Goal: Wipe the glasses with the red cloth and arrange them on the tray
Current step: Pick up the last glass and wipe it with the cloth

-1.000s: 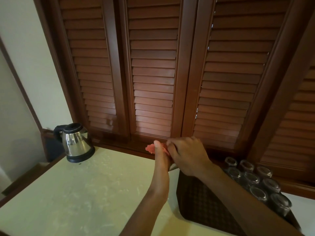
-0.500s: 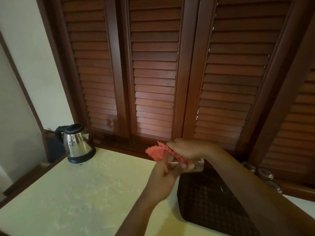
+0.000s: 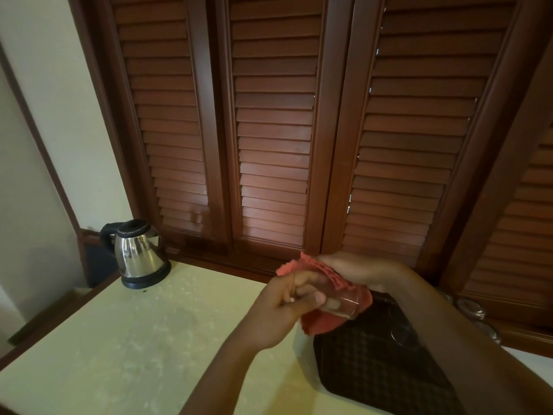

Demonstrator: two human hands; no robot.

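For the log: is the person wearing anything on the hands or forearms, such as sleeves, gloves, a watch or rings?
Nothing worn is visible. The left hand and right hand are bare, with no gloves, and no rings show on the visible fingers. Both forearms are uncovered down to the frame edge: no sleeve, watch or bracelet appears. Fingernails look short and unpainted.

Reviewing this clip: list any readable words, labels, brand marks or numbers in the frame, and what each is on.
None can be read.
Kettle: no label or brand shows on its steel body.
Glass, red cloth, tray: no print visible.
Shutters and counter: no signs or numbers.
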